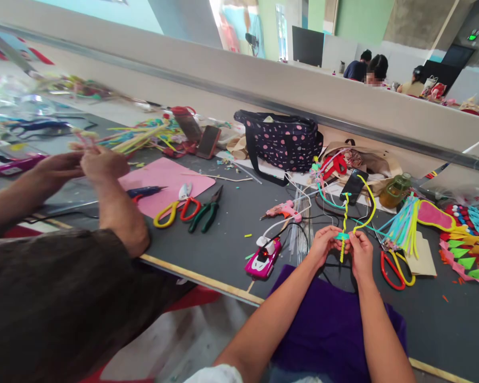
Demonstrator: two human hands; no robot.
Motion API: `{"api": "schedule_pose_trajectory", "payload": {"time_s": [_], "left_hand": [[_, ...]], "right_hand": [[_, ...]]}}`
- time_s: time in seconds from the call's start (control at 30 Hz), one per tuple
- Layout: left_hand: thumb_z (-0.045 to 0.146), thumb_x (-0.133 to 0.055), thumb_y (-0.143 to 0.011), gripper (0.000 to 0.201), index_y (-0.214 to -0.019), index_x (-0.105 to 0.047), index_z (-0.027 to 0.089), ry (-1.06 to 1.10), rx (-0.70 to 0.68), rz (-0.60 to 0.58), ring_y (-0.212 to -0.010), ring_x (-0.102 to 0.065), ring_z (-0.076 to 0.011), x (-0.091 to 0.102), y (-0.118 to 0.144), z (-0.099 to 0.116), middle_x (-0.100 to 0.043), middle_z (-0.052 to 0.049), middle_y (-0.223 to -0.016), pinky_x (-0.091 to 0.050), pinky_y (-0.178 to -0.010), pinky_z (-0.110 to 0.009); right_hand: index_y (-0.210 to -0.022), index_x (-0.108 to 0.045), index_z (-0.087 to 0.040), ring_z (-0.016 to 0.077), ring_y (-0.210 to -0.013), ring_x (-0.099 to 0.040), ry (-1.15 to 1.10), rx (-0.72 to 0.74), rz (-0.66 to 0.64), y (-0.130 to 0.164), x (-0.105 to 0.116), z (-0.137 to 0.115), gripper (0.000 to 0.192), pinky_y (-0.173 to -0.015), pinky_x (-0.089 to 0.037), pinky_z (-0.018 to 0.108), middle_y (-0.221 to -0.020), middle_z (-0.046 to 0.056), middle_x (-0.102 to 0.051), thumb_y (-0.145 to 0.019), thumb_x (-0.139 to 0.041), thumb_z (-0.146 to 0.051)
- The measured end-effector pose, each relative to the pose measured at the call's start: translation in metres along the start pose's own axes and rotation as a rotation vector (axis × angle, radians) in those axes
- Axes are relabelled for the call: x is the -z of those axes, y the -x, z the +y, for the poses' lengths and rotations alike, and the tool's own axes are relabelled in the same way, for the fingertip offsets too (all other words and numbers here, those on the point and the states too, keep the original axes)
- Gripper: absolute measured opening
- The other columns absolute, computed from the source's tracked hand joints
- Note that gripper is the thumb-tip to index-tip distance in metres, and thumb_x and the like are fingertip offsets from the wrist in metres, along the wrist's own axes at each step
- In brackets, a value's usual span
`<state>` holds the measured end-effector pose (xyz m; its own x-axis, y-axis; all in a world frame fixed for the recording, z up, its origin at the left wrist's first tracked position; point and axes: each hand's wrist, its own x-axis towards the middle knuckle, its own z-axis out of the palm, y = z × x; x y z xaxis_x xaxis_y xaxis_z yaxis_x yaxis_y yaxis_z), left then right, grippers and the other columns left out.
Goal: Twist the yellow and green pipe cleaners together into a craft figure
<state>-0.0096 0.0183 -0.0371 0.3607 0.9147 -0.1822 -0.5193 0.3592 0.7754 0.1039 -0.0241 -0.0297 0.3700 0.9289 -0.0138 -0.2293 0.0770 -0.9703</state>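
The pale table edge point(207, 284) slanted from left of centre down to the lower right of the frame, passing beneath the person's forearms, with a purple cloth point(311, 314) draped over it at lower centre. Dark tabletop point(459, 330) lay exposed at the lower right, giving the right forearm room; on the left, a magenta power strip point(262, 260) sat near the edge and limited sideways movement. Above it, a pink glue gun point(285, 211) and trailing cables stood in the way. Red-and-yellow scissors point(399, 267) lay just right of the hands, below a bundle of coloured stems point(407, 226). A black phone point(354, 186) and a green bottle point(395, 191) stood farther back, and a patterned bag point(281, 141) at upper centre. Right of centre, the left hand point(326, 242) and right hand point(361, 250) had their fingertips pinched together around a turquoise piece point(343, 235), one at each end. The twisted yellow stem point(342, 252) ran upright between them, extending above and below the pinch.
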Motion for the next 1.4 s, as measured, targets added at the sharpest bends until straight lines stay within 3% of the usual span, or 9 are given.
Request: {"api": "schedule_pose_trajectory", "payload": {"time_s": [0.13,0.23,0.47,0.73,0.87,1.03,1.27,1.4], "left_hand": [[0.036,-0.077,-0.064,0.039,-0.093,-0.065,0.013,-0.003,0.032,-0.063,-0.048,-0.056,-0.0117,-0.004,0.003,0.001,-0.062,-0.001,-0.061,-0.042,-0.047,-0.023],[0.036,-0.079,-0.063,0.035,-0.086,-0.067,0.012,-0.010,0.016,-0.060,-0.049,-0.055,-0.0119,-0.005,0.004,0.000,-0.061,-0.001,-0.059,-0.044,-0.051,-0.025],[0.038,-0.082,-0.059,0.034,-0.076,-0.071,0.011,-0.081,0.031,0.001,-0.056,-0.053,-0.0089,-0.005,0.004,-0.002,-0.064,-0.003,-0.068,-0.039,-0.051,-0.020],[0.039,-0.082,-0.058,0.036,-0.080,-0.072,0.012,-0.140,0.057,-0.049,-0.060,-0.055,-0.0105,-0.008,0.008,-0.001,-0.064,-0.003,-0.071,-0.041,-0.053,-0.021],[0.036,-0.079,-0.063,0.032,-0.085,-0.073,0.012,-0.045,0.051,-0.049,-0.063,-0.056,-0.0102,-0.008,0.006,0.000,-0.064,-0.003,-0.071,-0.042,-0.056,-0.020],[0.029,-0.082,-0.059,0.029,-0.079,-0.071,0.012,0.121,0.019,0.014,-0.063,-0.053,-0.0077,-0.005,0.001,-0.002,-0.066,-0.005,-0.080,-0.042,-0.058,-0.019],[0.028,-0.083,-0.057,0.030,-0.078,-0.070,0.012,0.195,-0.032,0.062,-0.058,-0.049,-0.0059,-0.004,0.000,-0.006,-0.058,-0.001,-0.068,-0.040,-0.056,-0.018],[0.028,-0.082,-0.060,0.029,-0.080,-0.070,0.011,0.192,-0.032,0.030,-0.057,-0.049,-0.0055,-0.005,0.000,-0.006,-0.057,0.000,-0.065,-0.039,-0.055,-0.018]], "right_hand": [[-0.084,-0.061,-0.019,0.0101,-0.047,-0.051,0.024,-0.033,-0.078,0.004,-0.003,-0.002,0.030,-0.043,-0.043,0.022,-0.061,-0.002,-0.059,-0.072,-0.069,-0.046],[-0.084,-0.064,-0.019,0.0103,-0.046,-0.050,0.061,-0.039,-0.106,0.005,-0.002,-0.002,0.031,-0.041,-0.041,0.021,-0.061,-0.002,-0.060,-0.074,-0.068,-0.047],[-0.080,-0.063,-0.018,0.0068,-0.045,-0.042,0.100,0.084,0.079,-0.001,0.008,-0.005,0.033,-0.039,-0.034,0.018,-0.063,-0.002,-0.056,-0.078,-0.063,-0.050],[-0.072,-0.060,-0.018,0.0055,-0.042,-0.035,0.059,0.055,0.105,-0.003,0.009,-0.006,0.029,-0.037,-0.031,0.019,-0.054,-0.007,-0.047,-0.068,-0.073,-0.044],[-0.072,-0.061,-0.017,0.0058,-0.041,-0.036,0.094,0.054,0.089,-0.004,0.010,-0.001,0.029,-0.037,-0.031,0.019,-0.052,-0.007,-0.046,-0.068,-0.072,-0.044],[-0.075,-0.061,-0.018,0.0065,-0.042,-0.039,0.094,0.033,0.068,-0.003,0.008,0.000,0.029,-0.037,-0.033,0.019,-0.053,-0.007,-0.049,-0.068,-0.072,-0.044],[-0.078,-0.061,-0.017,0.0083,-0.045,-0.048,0.146,0.009,0.029,0.001,0.005,0.000,0.031,-0.038,-0.037,0.018,-0.058,-0.003,-0.055,-0.068,-0.071,-0.044],[-0.080,-0.060,-0.017,0.0081,-0.046,-0.049,0.105,-0.005,0.021,0.002,0.004,0.001,0.032,-0.039,-0.039,0.018,-0.060,-0.004,-0.055,-0.069,-0.071,-0.044]]}}
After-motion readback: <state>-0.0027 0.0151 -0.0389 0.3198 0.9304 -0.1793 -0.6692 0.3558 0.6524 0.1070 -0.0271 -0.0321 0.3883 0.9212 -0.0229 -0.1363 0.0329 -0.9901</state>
